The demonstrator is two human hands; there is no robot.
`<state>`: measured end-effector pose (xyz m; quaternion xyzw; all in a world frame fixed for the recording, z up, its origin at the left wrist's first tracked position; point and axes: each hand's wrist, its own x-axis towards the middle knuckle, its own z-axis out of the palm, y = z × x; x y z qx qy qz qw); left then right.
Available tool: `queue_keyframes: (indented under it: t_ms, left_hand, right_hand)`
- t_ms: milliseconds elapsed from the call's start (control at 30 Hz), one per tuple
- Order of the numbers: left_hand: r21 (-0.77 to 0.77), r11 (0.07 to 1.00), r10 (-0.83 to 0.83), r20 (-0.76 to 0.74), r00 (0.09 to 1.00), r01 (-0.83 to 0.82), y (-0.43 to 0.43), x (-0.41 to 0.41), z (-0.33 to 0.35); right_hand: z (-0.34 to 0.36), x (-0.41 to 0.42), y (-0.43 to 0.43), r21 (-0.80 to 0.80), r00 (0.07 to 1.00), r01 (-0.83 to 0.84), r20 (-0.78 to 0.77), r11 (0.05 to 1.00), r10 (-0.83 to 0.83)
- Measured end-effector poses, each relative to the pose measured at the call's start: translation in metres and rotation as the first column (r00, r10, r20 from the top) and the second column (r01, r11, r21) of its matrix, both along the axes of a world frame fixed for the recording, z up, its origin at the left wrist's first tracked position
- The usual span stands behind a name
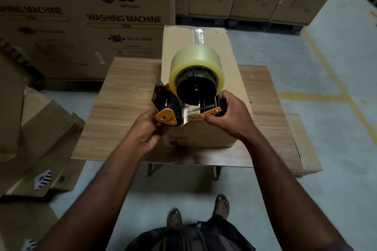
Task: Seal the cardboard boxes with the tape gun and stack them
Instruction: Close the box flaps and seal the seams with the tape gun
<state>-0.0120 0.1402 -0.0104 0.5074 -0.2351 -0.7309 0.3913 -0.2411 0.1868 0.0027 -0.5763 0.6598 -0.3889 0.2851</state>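
Brown rectangular cardboard box [230, 63] stands mid-worktop. Its long axis runs from the near edge to the far edge of the wood-grain worktop [126, 96]. Flaps are closed. A strip of clear tape [199, 36] shows on the top seam at the far end. The near stretch is hidden by the tool, so I cannot tell how far the seam is covered.

Black-and-orange tape gun [195, 91] is held just above the box's near end and carries a fat, pale-yellow roll of tape [193, 57]. Both hands are on it. The left hand [149, 128] grips the roller end at the orange side plate. The right hand [230, 116] curls its fingers round the black body opposite, with the thumb on the orange bar by the spring.

Handling (judgement):
- **Gun:** rigid, and top-heavy with a near-full roll. Best taken by the body below the roll, with fingers kept off the metal plate at the front. The handle cannot be made out here.
- **Tape:** thin and clingy.
- **Box:** stiff at the edges, but the top flaps will probably give under pressure. For stacking, lift it by opposite lower edges.

Step (judgement): the gun is being readied or adjusted. Stacking has not begun.

Other brown cartons [47, 120] lie on the floor beyond the worktop's left edge.
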Motion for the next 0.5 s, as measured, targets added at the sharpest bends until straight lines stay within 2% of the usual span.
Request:
queue_keyframes:
  t_ms: [200, 333, 500]
  left_hand:
    - [-0.066, 0.997, -0.019, 0.174, 0.985, 0.031, -0.002, 0.014, -0.010]
    - [-0.106, 0.994, 0.055, 0.147, 0.988, -0.040, -0.006, 0.031, -0.013]
    - [-0.148, 0.988, 0.069, 0.175, 0.982, -0.043, -0.013, 0.046, -0.023]
  right_hand:
    - [-0.001, 0.004, 0.000, 0.035, 0.992, -0.047, -0.112, 0.998, 0.051]
    - [0.006, 0.003, -0.007, 0.011, 0.981, -0.050, -0.189, 0.999, 0.052]
    - [0.011, 0.000, -0.014, 0.036, 0.961, -0.084, -0.260, 0.996, 0.091]
